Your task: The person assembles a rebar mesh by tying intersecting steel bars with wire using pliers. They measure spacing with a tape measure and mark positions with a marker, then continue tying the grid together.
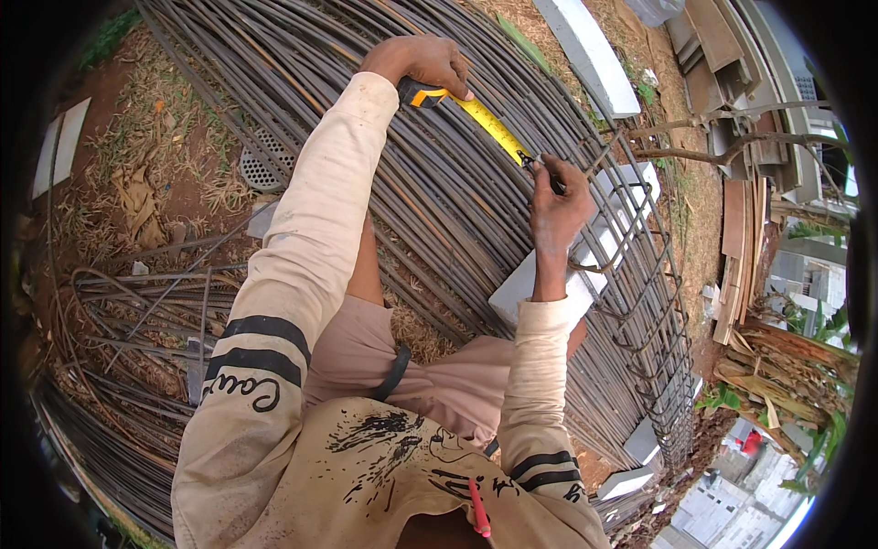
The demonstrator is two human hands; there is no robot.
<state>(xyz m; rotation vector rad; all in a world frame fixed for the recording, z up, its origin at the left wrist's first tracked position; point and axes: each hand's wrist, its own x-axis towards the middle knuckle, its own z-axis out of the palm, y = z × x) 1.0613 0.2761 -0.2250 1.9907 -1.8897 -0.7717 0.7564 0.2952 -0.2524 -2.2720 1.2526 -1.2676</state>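
My left hand is closed around a black and orange tape measure above a wide bundle of steel rods. From its case a short stretch of yellow blade slants down to the right. At the blade's hooked end, my right hand pinches the tip between thumb and fingers. Beneath both hands the dark rods run from the upper left toward the lower right. Close to my right hand lies a tied rebar cage, and a pale concrete block sits near that wrist.
A long white block lies at the upper right. Bent rods and loops cover the ground at left, near a perforated grey piece. Wooden boards and thin branches stand on the right. Grey blocks lie beyond the cage.
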